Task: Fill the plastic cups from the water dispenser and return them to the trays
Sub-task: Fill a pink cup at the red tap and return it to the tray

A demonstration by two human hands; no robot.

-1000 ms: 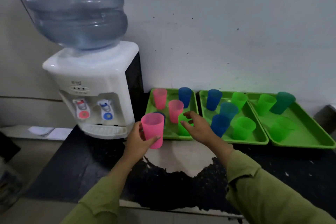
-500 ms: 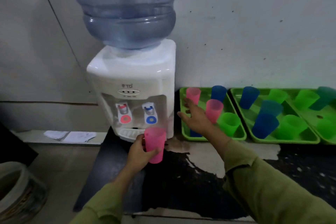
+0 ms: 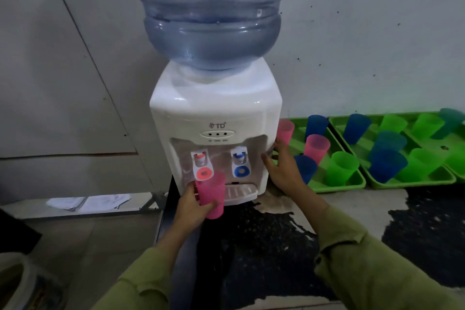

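Note:
A white water dispenser [image 3: 216, 108] with a big blue bottle [image 3: 211, 12] stands on the dark counter. My left hand [image 3: 191, 205] grips a pink cup [image 3: 211, 195] upright, just below the red tap [image 3: 202, 167] and in front of the drip tray [image 3: 239, 191]. My right hand [image 3: 283, 167] is open, its straight fingers lying against the dispenser's right side near the blue tap [image 3: 241, 165]. To the right, green trays [image 3: 339, 185] hold pink, blue and green cups, among them a pink cup [image 3: 316, 145] and a green cup [image 3: 342, 166].
A second green tray [image 3: 412, 182] and part of a third sit further right against the white wall. The counter top [image 3: 276, 234] is black with worn pale patches. Papers [image 3: 90, 201] lie on a low ledge at left. A round container [image 3: 15, 282] sits at bottom left.
My left hand carried the pink cup left from the tray area to under the red tap. My right hand left the cups in the tray and came against the dispenser's side.

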